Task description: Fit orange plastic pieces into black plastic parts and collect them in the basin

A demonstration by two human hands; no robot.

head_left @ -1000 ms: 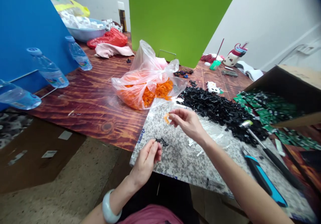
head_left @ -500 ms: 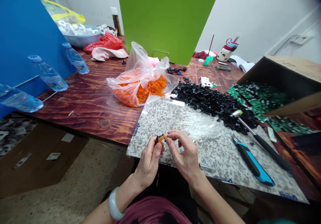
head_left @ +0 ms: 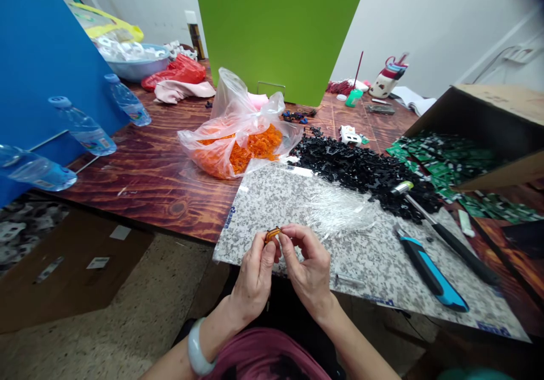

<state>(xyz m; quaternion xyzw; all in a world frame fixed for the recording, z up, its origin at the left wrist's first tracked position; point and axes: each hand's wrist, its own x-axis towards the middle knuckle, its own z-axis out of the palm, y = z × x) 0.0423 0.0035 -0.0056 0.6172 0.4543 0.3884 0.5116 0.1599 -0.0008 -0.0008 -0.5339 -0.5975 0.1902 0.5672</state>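
My left hand [head_left: 254, 278] pinched one end of the small orange-and-dark piece [head_left: 272, 234] and my right hand [head_left: 309, 272] pinched the other, over the speckled board [head_left: 259, 198], near its front edge.

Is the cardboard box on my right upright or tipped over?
Tipped onto its side: the cardboard box has its open mouth facing sideways, with green boards spilling out.

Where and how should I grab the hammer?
Best by its black handle, probably from above and the right: the hammer slants, handle toward the near right, head by the black plastic parts, with the blue-handled tool on its left.
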